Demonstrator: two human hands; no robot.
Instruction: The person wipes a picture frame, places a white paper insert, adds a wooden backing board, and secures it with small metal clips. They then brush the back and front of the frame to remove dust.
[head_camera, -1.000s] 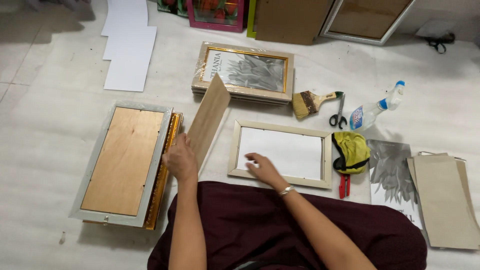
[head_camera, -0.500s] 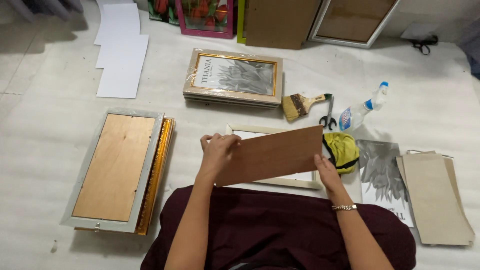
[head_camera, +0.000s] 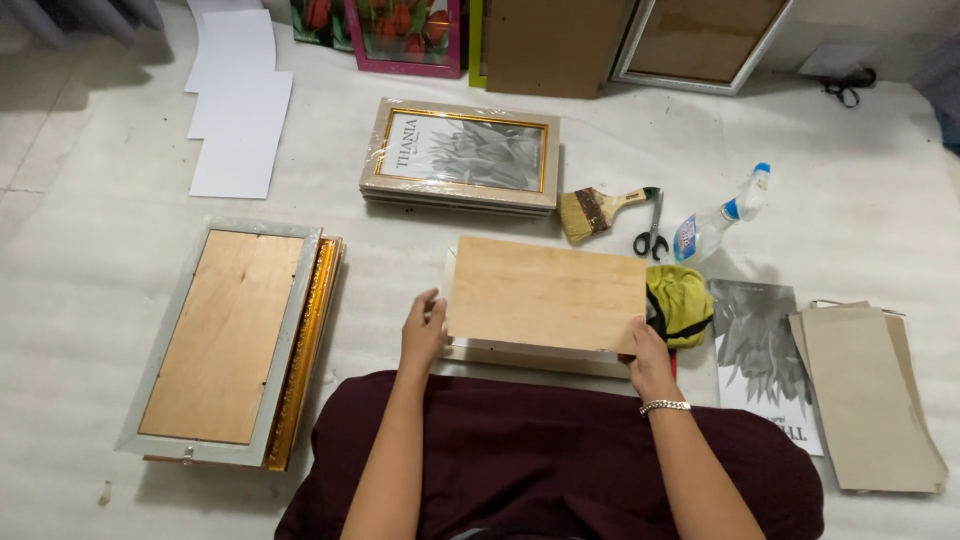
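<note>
A thin wooden backing board (head_camera: 545, 293) lies flat over a pale picture frame (head_camera: 530, 357), covering nearly all of it. My left hand (head_camera: 423, 331) grips the board's left edge. My right hand (head_camera: 645, 357), with a bracelet at the wrist, holds the board's lower right corner. Only the frame's near rail shows under the board.
Left of me lies a stack of face-down frames (head_camera: 228, 340) with a gold one beneath. A wrapped stack of framed prints (head_camera: 460, 155) sits ahead. A brush (head_camera: 597, 208), scissors (head_camera: 652, 228), spray bottle (head_camera: 722, 216), yellow cloth (head_camera: 680, 303), leaf print (head_camera: 760, 350) and brown boards (head_camera: 868, 395) lie right.
The board was upright in my left hand beside the frame; both hands have swung it over and laid it flat onto the frame, hiding the white sheet inside.
</note>
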